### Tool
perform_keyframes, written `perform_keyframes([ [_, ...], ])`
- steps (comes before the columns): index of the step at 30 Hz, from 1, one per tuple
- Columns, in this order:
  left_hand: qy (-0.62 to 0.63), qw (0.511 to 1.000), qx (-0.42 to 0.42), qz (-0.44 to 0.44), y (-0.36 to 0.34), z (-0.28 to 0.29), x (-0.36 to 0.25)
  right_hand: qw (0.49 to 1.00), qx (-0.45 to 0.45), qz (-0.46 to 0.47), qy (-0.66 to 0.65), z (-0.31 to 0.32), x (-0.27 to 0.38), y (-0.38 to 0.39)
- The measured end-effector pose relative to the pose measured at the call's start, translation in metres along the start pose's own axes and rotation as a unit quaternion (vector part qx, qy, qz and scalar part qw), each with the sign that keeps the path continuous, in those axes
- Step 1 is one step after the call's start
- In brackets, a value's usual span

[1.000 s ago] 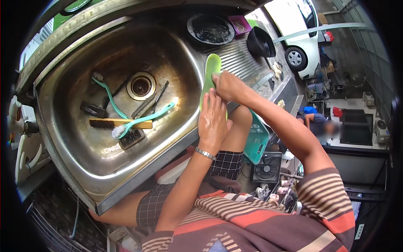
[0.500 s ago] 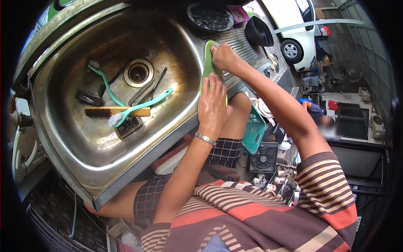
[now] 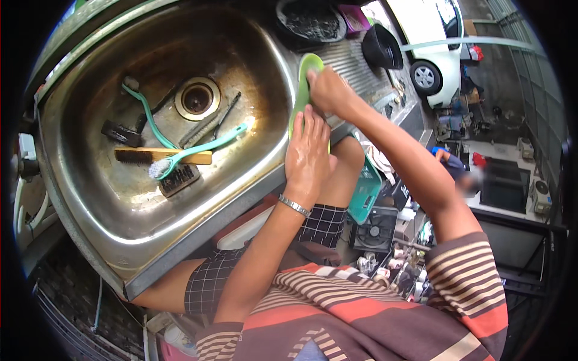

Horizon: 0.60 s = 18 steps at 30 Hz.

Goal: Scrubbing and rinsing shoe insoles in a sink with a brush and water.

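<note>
Outdoors, in a cluttered yard with a white car (image 3: 415, 30) parked beyond, we look down into a steel sink (image 3: 135, 192) with a ridged drainboard (image 3: 355, 57) beside it. The green insole-shaped piece (image 3: 303, 87) lies lengthwise along the edge between the two, probably because that gives a firm backing. Our left hand (image 3: 307, 157) is spread flat over its nearer end, fingers straight rather than clenched, apparently to keep it from sliding. Our right hand (image 3: 331, 91) is curled, thumb against the farther end (blur hides whether it grips something small; we cannot tell). The turquoise brush (image 3: 211, 145) and wooden-backed brush (image 3: 132, 156) lie crossed in the sink, perhaps left there to drain within reach.
</note>
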<state>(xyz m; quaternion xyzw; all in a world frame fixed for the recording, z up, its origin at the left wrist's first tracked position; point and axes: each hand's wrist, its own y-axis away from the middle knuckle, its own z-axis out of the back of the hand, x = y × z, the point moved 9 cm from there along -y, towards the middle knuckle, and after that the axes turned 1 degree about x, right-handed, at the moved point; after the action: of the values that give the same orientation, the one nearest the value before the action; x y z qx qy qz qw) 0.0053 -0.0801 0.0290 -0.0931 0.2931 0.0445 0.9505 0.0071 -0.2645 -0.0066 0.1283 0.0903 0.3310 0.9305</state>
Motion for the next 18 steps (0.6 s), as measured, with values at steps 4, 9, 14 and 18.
perform_keyframes([
  [4,-0.028,0.998,-0.050,0.020,0.015,0.001,0.013,0.996,0.017,0.054,0.063,0.007,0.047,0.000],
  [9,-0.036,0.998,-0.050,0.008,-0.002,0.007,0.000,1.000,-0.006,-0.018,0.002,0.011,0.013,0.000],
  [14,-0.011,0.999,0.024,0.031,0.007,-0.001,0.014,0.974,0.117,0.144,0.132,-0.007,0.059,0.016],
  [18,-0.042,0.998,-0.040,0.009,0.001,0.004,-0.004,0.990,-0.041,0.092,0.101,0.013,0.024,0.000],
])
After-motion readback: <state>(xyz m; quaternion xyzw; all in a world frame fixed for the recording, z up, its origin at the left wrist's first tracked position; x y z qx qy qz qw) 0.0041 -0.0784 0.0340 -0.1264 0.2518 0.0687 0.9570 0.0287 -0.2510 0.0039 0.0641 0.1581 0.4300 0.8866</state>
